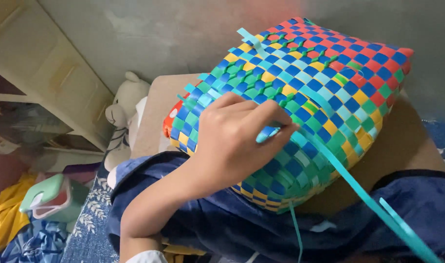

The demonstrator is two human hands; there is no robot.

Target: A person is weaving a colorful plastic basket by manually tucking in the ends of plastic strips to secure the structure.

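A woven basket (329, 87) of blue, green, red, yellow and teal plastic strips lies tilted on my lap, its chequered side facing up. My left hand (232, 143) rests on this side, fingertips pinched on a teal plastic strip (358, 190) where it enters the weave. The strip runs loose from there down to the bottom right corner and out of view. Short teal strip ends (249, 39) stick out along the basket's upper left edge. My right hand is not in view.
A brown cushion or board (407, 141) lies under the basket, over dark blue cloth (281, 229) on my lap. A white plush toy (127, 107) leans at the left by a cream shelf unit (47, 68). A green and red container (49, 197) sits on patterned bedding.
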